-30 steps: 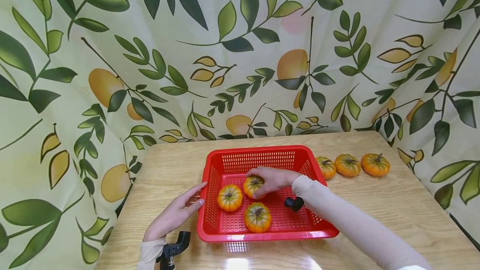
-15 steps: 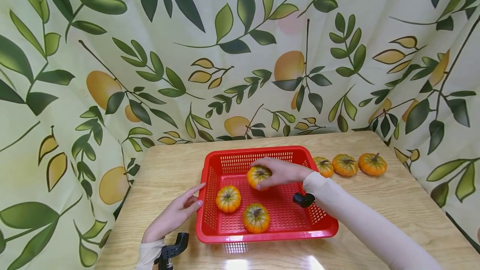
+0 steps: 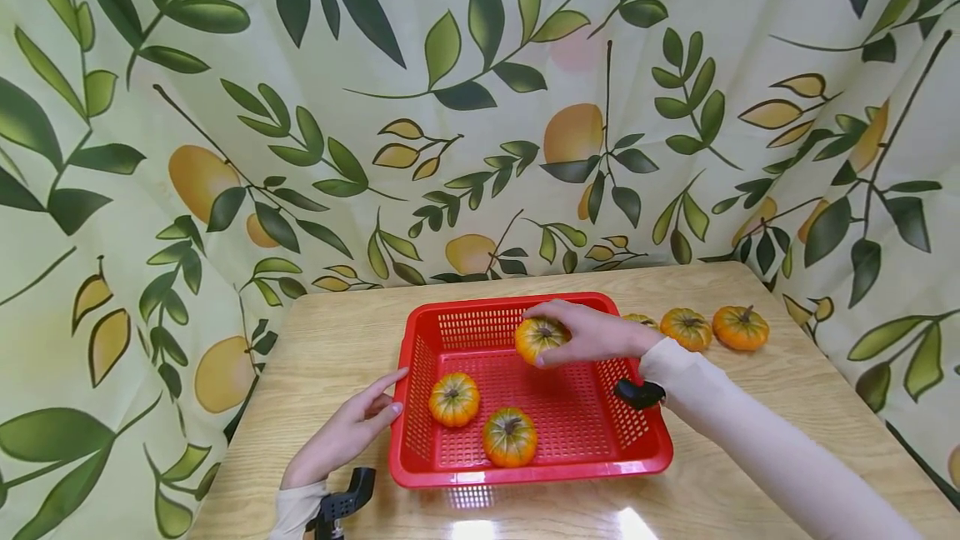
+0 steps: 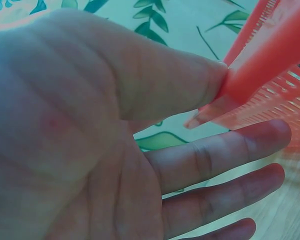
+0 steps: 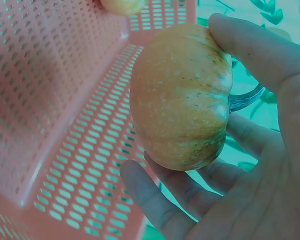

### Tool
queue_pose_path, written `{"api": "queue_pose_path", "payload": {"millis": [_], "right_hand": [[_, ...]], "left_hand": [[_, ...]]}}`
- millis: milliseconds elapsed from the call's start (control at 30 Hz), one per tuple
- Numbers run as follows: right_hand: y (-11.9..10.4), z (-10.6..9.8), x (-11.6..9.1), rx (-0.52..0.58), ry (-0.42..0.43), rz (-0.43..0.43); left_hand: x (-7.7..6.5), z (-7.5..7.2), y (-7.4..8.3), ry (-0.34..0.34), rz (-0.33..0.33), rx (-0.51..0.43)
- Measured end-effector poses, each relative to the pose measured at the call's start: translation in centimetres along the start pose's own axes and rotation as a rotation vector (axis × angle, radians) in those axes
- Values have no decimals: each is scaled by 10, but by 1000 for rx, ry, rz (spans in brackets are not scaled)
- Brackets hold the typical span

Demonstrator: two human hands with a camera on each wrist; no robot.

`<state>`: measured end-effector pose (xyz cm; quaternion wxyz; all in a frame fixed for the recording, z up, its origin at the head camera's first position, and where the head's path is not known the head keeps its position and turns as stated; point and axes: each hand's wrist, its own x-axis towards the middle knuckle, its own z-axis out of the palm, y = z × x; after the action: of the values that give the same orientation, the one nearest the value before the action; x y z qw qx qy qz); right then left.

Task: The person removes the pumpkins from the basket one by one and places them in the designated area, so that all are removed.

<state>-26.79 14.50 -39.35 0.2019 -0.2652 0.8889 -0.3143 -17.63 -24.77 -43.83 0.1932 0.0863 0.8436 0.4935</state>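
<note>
My right hand (image 3: 592, 332) grips a small orange pumpkin (image 3: 538, 342) with a green-streaked top, over the back right part of the red plastic basket (image 3: 525, 473). In the right wrist view the thumb and fingers hold opposite sides of that pumpkin (image 5: 182, 100), its stem toward the palm, above the basket's floor. Two more pumpkins lie inside the basket, one on the left (image 3: 453, 399) and one at the front (image 3: 510, 437). At the basket's left rim my left hand (image 3: 345, 427) touches with extended fingers; the left wrist view has the thumb (image 4: 180, 82) against the rim (image 4: 270, 55).
Right of the basket stand more pumpkins in a row: one (image 3: 741, 328) farthest right, another (image 3: 686, 328) beside it, and a third (image 3: 641, 320) partly hidden by my right hand. The wooden table (image 3: 352, 332) ends at a leaf-and-fruit patterned cloth (image 3: 480, 190) behind.
My right hand has lifted the pumpkin from the basket's floor and carried it rightward and back. The left hand stays at the rim.
</note>
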Motion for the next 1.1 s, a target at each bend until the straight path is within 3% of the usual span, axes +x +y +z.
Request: {"api": "queue_pose_path", "payload": {"millis": [367,700,900,1100], "right_hand": [[3,-27,-24,-26,75,-23],[8,-40,-44,21,100,42],[13,-46,-55,53,133,18],[21,-49,-69,6,199,7]], "left_hand": [[-1,-1,2,-19,66,26],[0,-1,1,-30,50,4],[1,-1,1,-30,38,-4],[1,0,1,-33,28,-9]]}}
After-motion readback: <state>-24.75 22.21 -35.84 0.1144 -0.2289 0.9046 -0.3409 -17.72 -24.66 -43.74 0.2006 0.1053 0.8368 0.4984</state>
